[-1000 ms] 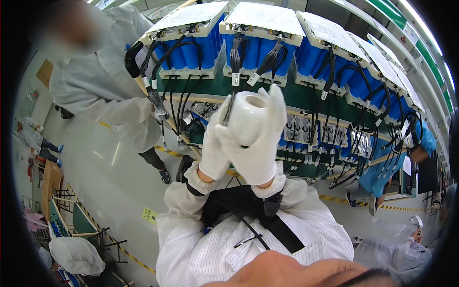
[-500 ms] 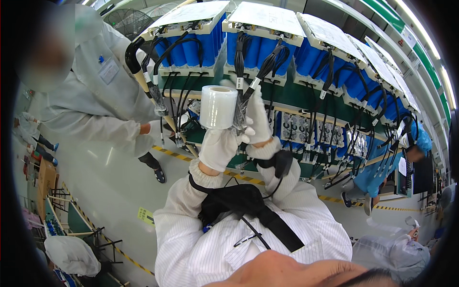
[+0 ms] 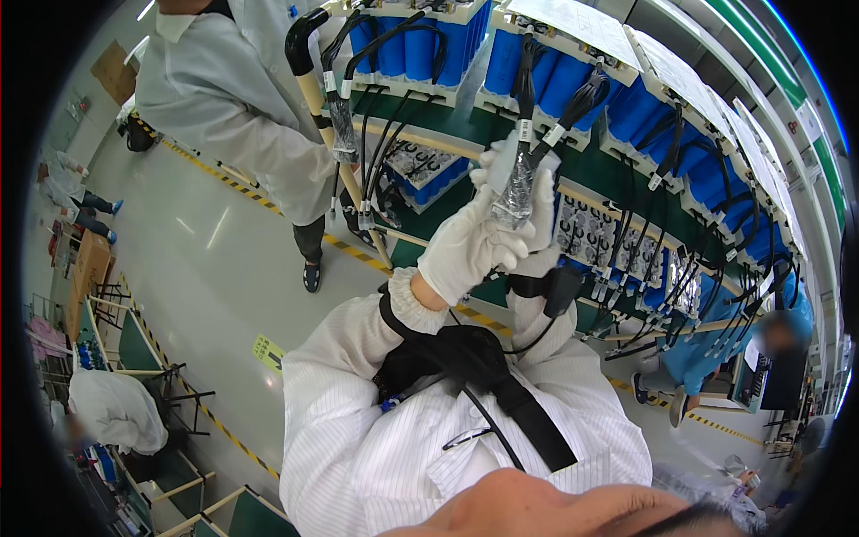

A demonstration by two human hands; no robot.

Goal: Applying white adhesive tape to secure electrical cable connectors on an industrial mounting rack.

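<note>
Nearest, both white-gloved hands are raised together at a wrapped cable bundle (image 3: 516,183) hanging from the rack's front rail (image 3: 420,139). The left hand (image 3: 465,246) is closed around the bundle's lower end; the right hand (image 3: 541,201) sits behind it, its grip hidden, so I cannot tell. Holding the bundle steady near its tag, clear of neighbouring black cables (image 3: 376,134), looks wise. Beyond, blue cylinder cells (image 3: 403,45) fill the rack, and a coated co-worker (image 3: 237,98) crowds its left end.

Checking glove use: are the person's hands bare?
No: both the left hand and right hand wear white gloves.
</note>
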